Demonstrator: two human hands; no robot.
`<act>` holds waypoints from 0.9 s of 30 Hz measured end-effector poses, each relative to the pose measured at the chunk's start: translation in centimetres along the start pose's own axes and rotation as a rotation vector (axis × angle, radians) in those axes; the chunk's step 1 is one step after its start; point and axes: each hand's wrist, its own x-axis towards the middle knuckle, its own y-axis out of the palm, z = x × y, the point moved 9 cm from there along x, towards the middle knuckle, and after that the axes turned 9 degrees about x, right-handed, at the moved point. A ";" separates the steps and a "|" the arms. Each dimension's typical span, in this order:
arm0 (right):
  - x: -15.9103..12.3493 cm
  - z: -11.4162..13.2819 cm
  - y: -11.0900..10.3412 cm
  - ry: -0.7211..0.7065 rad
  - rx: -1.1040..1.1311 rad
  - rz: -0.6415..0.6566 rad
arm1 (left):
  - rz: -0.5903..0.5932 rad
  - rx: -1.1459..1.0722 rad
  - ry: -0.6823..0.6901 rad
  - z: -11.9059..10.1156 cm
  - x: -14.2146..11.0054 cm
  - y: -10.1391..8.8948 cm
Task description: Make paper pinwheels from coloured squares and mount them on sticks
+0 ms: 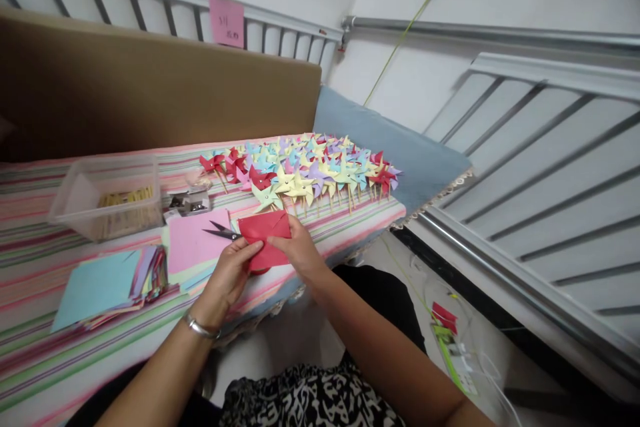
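Note:
A square sheet of red paper (257, 227) is pinched between my two hands above the front edge of the striped cloth. My left hand (235, 273) grips its lower left side with the thumb on top, and my right hand (303, 248) closes on its right side. A crease or slit runs in from the sheet's upper right corner. Dark scissor blades (220, 231) stick out to the left beside my left hand. Their handles are hidden, so I cannot tell whether that hand holds them. Pink paper sheets (195, 240) lie just beyond the blades.
Many paper pinwheels (317, 177) on sticks crowd the far right. A clear plastic box (75, 203) holding sticks stands left, near a small box of dark parts (190, 202). Coloured sheets (95, 287) are stacked nearer me. A power strip (453, 360) lies on the floor.

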 end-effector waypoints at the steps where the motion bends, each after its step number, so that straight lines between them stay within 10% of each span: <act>1: 0.0 -0.1 0.2 0.005 0.003 0.004 | -0.016 0.005 -0.005 0.2 0.1 -0.3; 12: 0.3 -0.9 0.5 -0.030 -0.232 0.045 | -0.177 -0.005 0.000 0.1 0.9 -3.2; 19: -4.2 3.7 0.7 -0.678 -0.878 0.161 | -0.223 -0.028 0.007 0.1 2.2 -5.8; 27: -4.5 3.0 2.8 -0.793 -1.005 0.289 | -0.181 -0.015 0.000 0.6 2.6 -6.0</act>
